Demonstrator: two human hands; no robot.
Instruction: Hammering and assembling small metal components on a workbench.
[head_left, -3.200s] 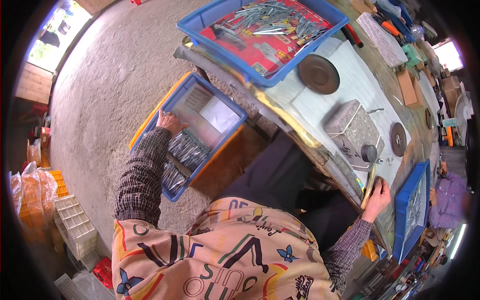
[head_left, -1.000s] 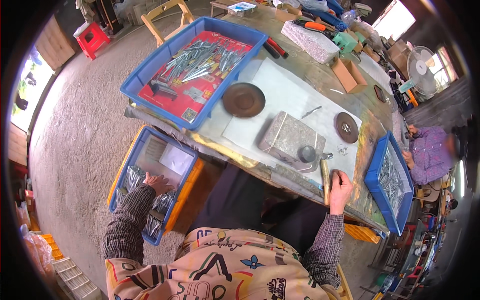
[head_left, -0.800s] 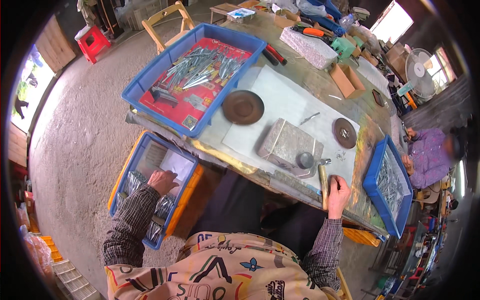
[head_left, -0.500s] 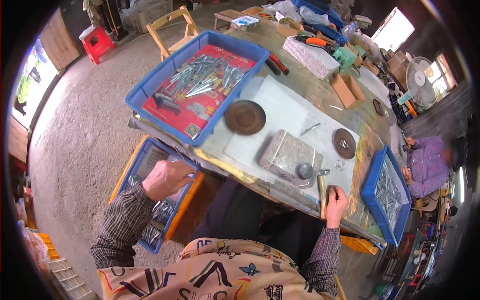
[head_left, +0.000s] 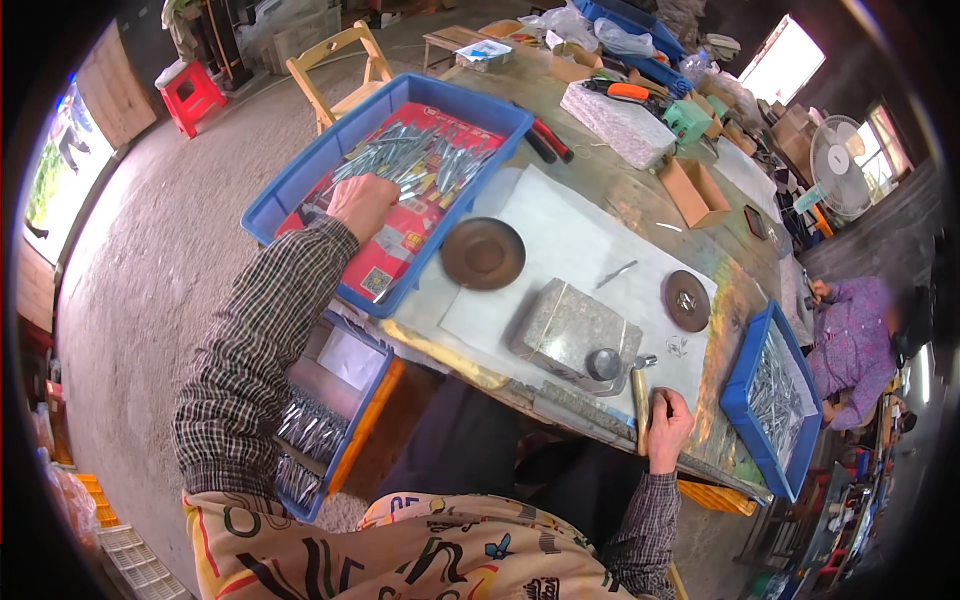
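Over at the upper left, the left hand (head_left: 364,205) is right above the blue tray (head_left: 500,158), fingers curled well in, close to the silvery metal pieces (head_left: 425,150) lying on a red sheet (head_left: 367,264); whether it grips one, I can't tell. Across at the desk's near edge, the right hand (head_left: 670,430) sits half closed, thumb and fingertips drawn together, just beside the hammer (head_left: 641,405); no telling if anything's pinched there. Behind the hammer, a stone block (head_left: 565,325) carries a dark round piece (head_left: 603,364). Below the tray, a blue bin (head_left: 366,405) holds more metal pieces.
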